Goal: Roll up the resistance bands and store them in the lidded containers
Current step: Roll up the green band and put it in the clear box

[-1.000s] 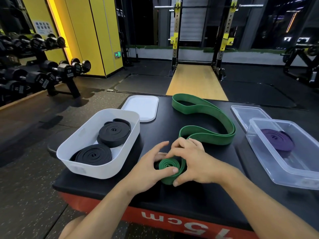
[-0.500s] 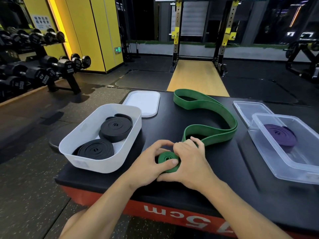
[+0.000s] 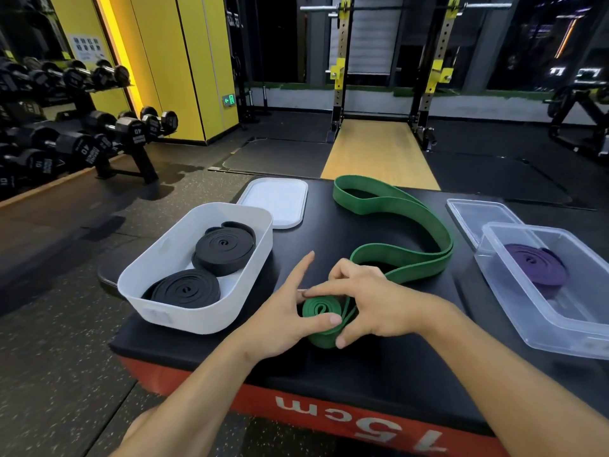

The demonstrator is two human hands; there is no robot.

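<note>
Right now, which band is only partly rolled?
The green band: left hand and right hand hold its coil, tail trailing loose. The black bands in the white bin and purple band in the clear container are fully coiled.

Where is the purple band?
In the head view, the purple band lies rolled up inside the clear box on the right, right of the green band.

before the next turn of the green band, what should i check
1. Grip on green roll: ok, left hand and right hand both pinch it.
2. Rolling done: not ok, long tail lies loose.
3. Tail unobstructed: ok, nothing on it.
4. White bin and clear box open: ok, both uncovered.
5. Room in clear box: ok, one purple roll inside.
</note>
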